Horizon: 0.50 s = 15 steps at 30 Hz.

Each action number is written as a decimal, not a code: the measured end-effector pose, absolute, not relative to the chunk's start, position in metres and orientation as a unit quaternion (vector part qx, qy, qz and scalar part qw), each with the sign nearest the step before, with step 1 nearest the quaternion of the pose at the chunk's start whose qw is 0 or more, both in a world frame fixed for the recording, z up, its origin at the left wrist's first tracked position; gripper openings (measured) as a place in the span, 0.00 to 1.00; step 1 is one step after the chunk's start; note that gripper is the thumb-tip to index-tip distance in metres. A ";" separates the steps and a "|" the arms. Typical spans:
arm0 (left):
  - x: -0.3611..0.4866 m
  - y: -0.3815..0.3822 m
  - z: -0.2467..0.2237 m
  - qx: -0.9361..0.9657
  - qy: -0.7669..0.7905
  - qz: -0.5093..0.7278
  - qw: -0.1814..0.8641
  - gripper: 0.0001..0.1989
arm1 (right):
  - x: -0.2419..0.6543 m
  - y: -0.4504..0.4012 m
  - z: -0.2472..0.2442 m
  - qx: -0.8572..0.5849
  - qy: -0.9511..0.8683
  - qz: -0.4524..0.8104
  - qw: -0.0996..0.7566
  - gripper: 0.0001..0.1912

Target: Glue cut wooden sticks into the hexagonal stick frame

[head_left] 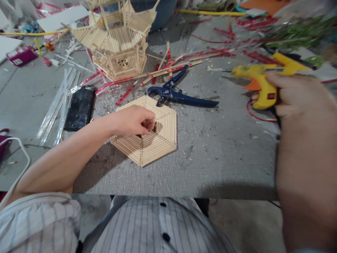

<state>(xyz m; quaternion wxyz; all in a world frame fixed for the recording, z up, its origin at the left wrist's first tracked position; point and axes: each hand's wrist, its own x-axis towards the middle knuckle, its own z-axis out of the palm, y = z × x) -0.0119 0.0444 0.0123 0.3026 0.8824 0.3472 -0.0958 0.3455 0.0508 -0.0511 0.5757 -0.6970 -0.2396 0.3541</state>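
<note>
A hexagonal panel of thin wooden sticks (158, 151) lies flat on the table in front of me, with a dark opening at its centre. Over that opening is my left hand (135, 120), its thumb and fingers pinched together. What they hold, if anything, is hidden. Out to the right, my right hand (295, 91) is wrapped round the handle of a yellow glue gun (254, 72) with an orange trigger, its nozzle pointing left. Blue cutting pliers (181, 96) lie with their jaws at the panel's far edge.
Behind the panel stands a tiered stick-built pavilion (118, 42). A black phone (80, 108) and clear glue sticks (56, 105) lie to the left. Red-marked strips (158, 72) are scattered farther back. A blue tub (163, 14) and green plastic leaves (302, 33) are at the back.
</note>
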 end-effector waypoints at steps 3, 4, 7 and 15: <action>-0.011 0.043 0.012 0.886 0.353 -0.087 0.287 0.04 | 0.344 0.050 -0.050 -0.703 -0.238 0.351 0.571 0.09; -0.011 0.042 0.012 0.889 0.353 -0.083 0.279 0.04 | 0.344 0.050 -0.050 -0.702 -0.238 0.349 0.573 0.09; -0.010 0.041 0.011 0.894 0.354 -0.072 0.266 0.04 | 0.344 0.050 -0.050 -0.700 -0.238 0.349 0.576 0.10; -0.012 0.044 0.013 0.879 0.353 -0.109 0.300 0.07 | 0.342 0.050 -0.050 -0.694 -0.234 0.351 0.583 0.09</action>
